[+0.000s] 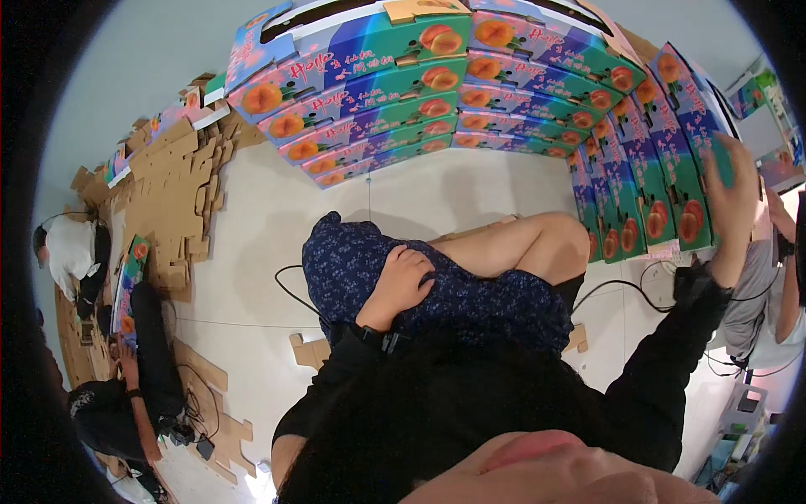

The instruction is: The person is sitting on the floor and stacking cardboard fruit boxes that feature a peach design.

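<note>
My left hand lies on the dark blue floral fabric over my lap, its fingers loosely spread and holding nothing. My right hand is raised at the right, fingers apart, in front of the nearest peach-printed carton in a row of cartons. Whether the fingertips touch that carton, I cannot tell. These cartons stand close together, blue, pink and green, with peach pictures. Farther ahead, matching cartons rise in a left stack and a middle stack; the top of the left stack shows a dark opening.
Flattened brown cardboard lies piled at the left. Co-workers sit at the far left, one beside another printed carton, and a person in grey trousers is at the right. Black cables run across the pale tiled floor.
</note>
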Motion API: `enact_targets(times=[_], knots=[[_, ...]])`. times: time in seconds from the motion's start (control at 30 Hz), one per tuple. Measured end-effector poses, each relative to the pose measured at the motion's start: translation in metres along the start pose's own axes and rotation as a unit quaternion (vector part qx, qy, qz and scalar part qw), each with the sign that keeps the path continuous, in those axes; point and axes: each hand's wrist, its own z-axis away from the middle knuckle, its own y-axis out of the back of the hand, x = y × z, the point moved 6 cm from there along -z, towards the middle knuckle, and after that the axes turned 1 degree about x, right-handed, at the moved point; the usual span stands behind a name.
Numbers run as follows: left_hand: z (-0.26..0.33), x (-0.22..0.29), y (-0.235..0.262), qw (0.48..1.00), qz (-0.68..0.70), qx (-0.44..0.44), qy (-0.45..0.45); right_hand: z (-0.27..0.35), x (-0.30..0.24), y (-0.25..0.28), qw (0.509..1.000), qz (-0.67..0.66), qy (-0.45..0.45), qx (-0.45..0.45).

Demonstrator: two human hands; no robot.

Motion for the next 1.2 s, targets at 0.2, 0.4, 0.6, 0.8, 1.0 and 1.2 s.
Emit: enact_targets(times=[0.2, 0.4, 0.6, 0.8, 1.0, 1.2], knots=[[0.0, -0.002, 0.002, 1.0, -0.001, 0.007, 0.003, 0.043, -0.16, -0.094, 0.923, -0.301, 0.163, -0.176], [0.001, 0.0, 0.0, 0.999, 0.017, 0.037, -0.012, 0.126, -0.252, -0.254, 0.823, -0.42, 0.147, -0.353], [0.001, 0.002, 0.0, 0.999, 0.013, 0.03, -0.01, 0.194, -0.293, -0.319, 0.719, -0.489, 0.08, -0.487], [-0.002, -0.003, -0.002, 1.0, -0.007, 0.021, -0.002, 0.211, -0.312, -0.339, 0.769, -0.437, 0.173, -0.433], [-0.007, -0.004, -0.004, 1.0, -0.02, 0.021, -0.002, 0.215, -0.317, -0.347, 0.754, -0.321, 0.171, -0.547], [-0.006, -0.006, -0.015, 1.0, -0.031, -0.004, 0.001, 0.223, -0.312, -0.347, 0.779, -0.354, 0.175, -0.487]])
